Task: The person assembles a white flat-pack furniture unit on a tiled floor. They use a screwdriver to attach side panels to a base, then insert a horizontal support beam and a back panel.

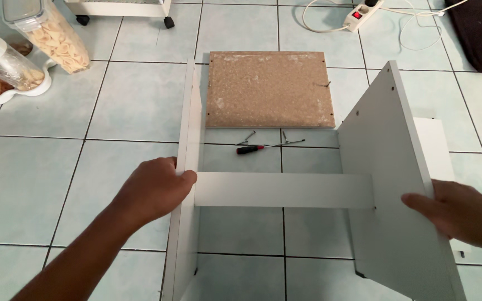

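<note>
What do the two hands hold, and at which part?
The left hand grips the top edge of the left white panel, beside the crossbar. The right hand holds the top edge of the right white panel.

Chipboard panel (pixel 269 89), red-handled screwdriver (pixel 258 148), loose screws (pixel 247 137) — food jars (pixel 51 34), power strip (pixel 362 13)

My only view is head-worn, looking steeply down and forward from close above the tiled floor (pixel 40 184), near edge toward me, far edge up-frame.

Both hands, left hand (pixel 154 189) and right hand (pixel 456 214), are bare, forearms unsleeved.
</note>
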